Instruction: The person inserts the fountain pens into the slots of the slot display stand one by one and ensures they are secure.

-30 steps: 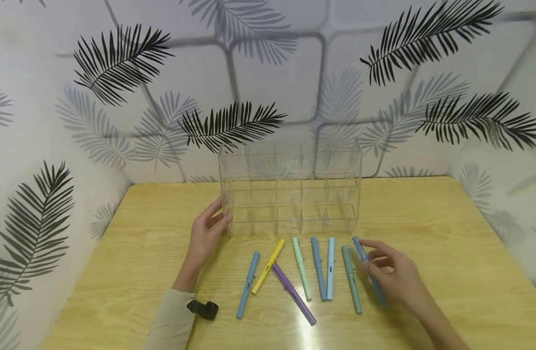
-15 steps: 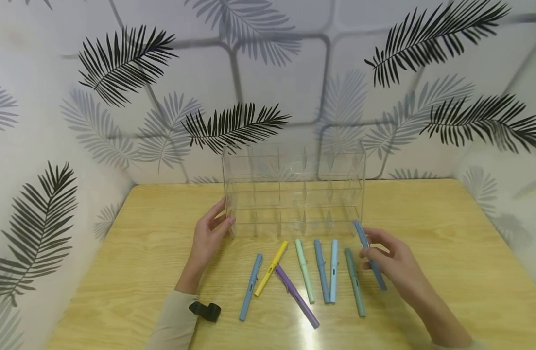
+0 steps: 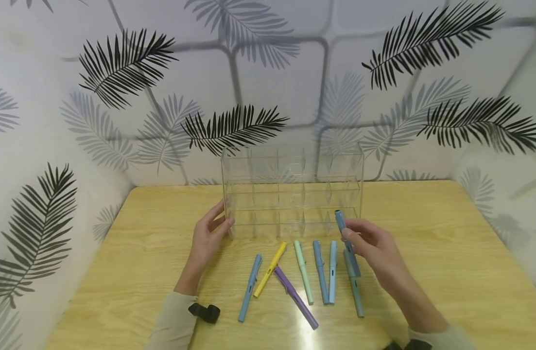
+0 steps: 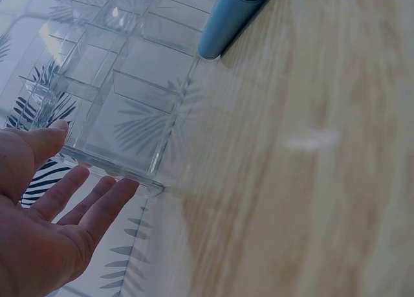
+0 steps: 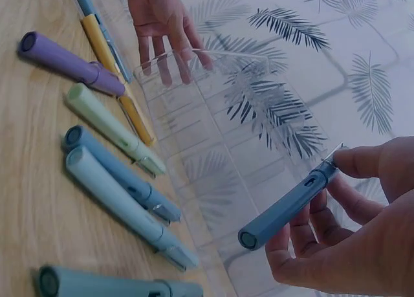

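Observation:
Between the thumb and fingers of my right hand (image 3: 374, 245) is a blue pen (image 5: 284, 209) with a metal clip. In the head view this pen slants in front of the lower right of a clear acrylic divided rack (image 3: 289, 223), overlapping a dark green pen (image 3: 356, 291). My left hand (image 3: 208, 236) touches the rack's left side, its fingers fairly straight. On the table lie a blue pen (image 3: 249, 289), a yellow pen (image 3: 269, 270), a purple pen (image 3: 298, 301), a mint pen (image 3: 303, 272), a darker blue pen (image 3: 320, 272) and a light blue pen (image 3: 332, 272).
The wooden table (image 3: 132, 257) runs back to a leaf-patterned backdrop (image 3: 272, 73). The rack stands upright near the table's back edge, its cells facing me. Purple and yellow pens lie touching each other.
My right hand has lifted the blue pen off the table and carried it left and forward to the rack's lower right. The left hand stays at the rack's side.

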The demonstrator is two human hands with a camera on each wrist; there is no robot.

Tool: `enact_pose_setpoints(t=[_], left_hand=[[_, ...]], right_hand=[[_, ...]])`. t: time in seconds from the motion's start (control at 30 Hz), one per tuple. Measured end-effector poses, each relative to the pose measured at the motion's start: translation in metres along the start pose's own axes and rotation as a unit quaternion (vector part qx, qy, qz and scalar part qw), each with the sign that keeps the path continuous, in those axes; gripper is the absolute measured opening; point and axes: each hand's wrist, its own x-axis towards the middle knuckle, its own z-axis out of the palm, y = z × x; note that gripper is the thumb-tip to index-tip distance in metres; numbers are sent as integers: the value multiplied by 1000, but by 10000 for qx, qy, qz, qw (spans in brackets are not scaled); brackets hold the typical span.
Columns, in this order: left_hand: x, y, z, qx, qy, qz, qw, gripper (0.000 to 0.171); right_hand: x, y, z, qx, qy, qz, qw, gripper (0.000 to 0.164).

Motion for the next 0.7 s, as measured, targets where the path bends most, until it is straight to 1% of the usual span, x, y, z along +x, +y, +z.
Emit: enact_pose_setpoints(t=[0.07, 0.1, 0.2, 0.33, 0.47, 0.57, 0.7], left_hand=[[0, -1, -1, -16, -12, 30, 10000, 55], [0, -2, -1, -33, -21, 49, 10000, 55], [0, -2, -1, -64, -44, 93, 9999, 54], [-1, -2, 0, -88, -63, 72, 9999, 54], [-1, -2, 0, -87, -73, 21, 9999, 55], [-1, -3, -1, -102, -76, -9, 9999, 56], [-2, -3, 0, -102, -41, -21, 9999, 55]], right_hand=[[3, -2, 5, -100, 22, -104, 9999, 41], [4, -3, 7, -49, 16, -141, 9999, 40], [10, -5, 14, 279, -52, -234, 9993, 38], [18, -8, 22, 650, -98, -349, 9972, 38], [27, -15, 30, 1000, -114, -465, 9938, 43], [35, -21, 37, 1284, -148, -584, 9899, 49], [45, -29, 45, 1522, -172, -943, 9837, 56]])
